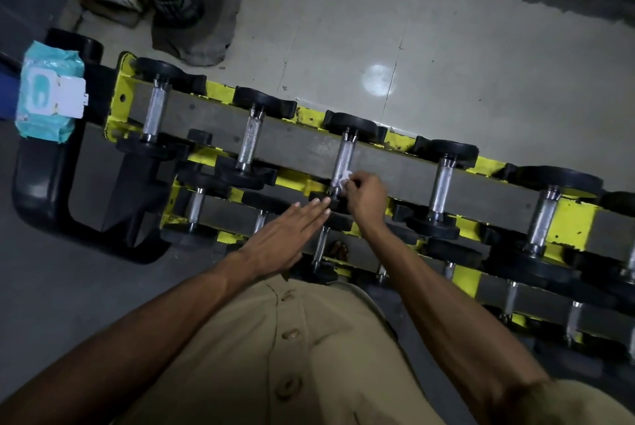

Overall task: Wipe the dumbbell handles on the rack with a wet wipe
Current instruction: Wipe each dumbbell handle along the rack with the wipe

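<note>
Rack (570,218) top: right hand (366,196) pinches wipe (344,179) against handle (343,160).

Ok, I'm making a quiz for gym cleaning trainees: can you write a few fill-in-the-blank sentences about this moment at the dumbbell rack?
1. The right hand presses a white ____ against a dumbbell handle.
2. The left hand is flat, with ____ fingers.
3. The rack frame is painted ____.
4. The wipes pack lies past the rack's ____ end.

Missing words: wipe; straight; yellow; left
</note>
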